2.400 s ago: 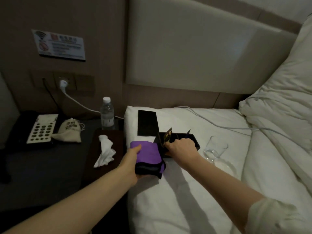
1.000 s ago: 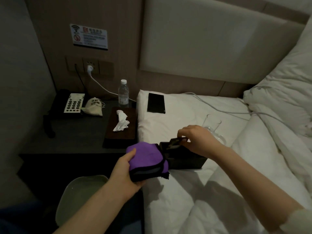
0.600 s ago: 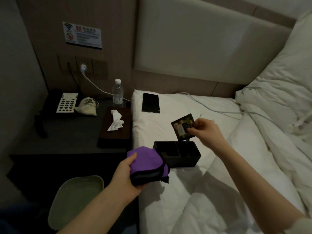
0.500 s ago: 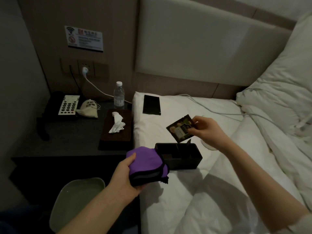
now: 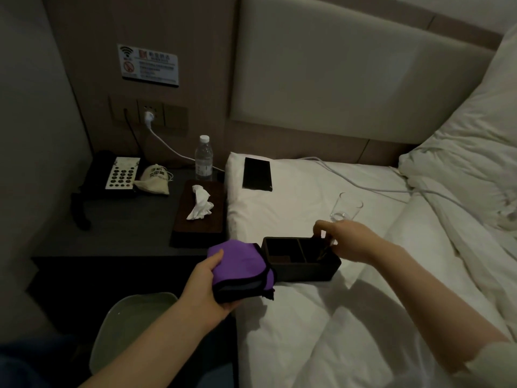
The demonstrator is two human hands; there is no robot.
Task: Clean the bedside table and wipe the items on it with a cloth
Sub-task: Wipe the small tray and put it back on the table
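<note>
2 hands: left hand [image 5: 205, 287] grasps folded purple cloth [image 5: 237, 266]; right hand [image 5: 348, 242], just beyond, pinches dark packet [image 5: 321, 252] inside black compartmented box [image 5: 300, 260].

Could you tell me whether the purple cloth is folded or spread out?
Folded: the purple cloth sits as a thick wad in the left hand, stacked layered edges showing.

The front of the bedside table [image 5: 112, 236] lay bare for my hand. Behind stood the tissue box [image 5: 200, 219], water bottle [image 5: 203, 159], pouch [image 5: 153, 176] and telephone [image 5: 112, 173].
</note>
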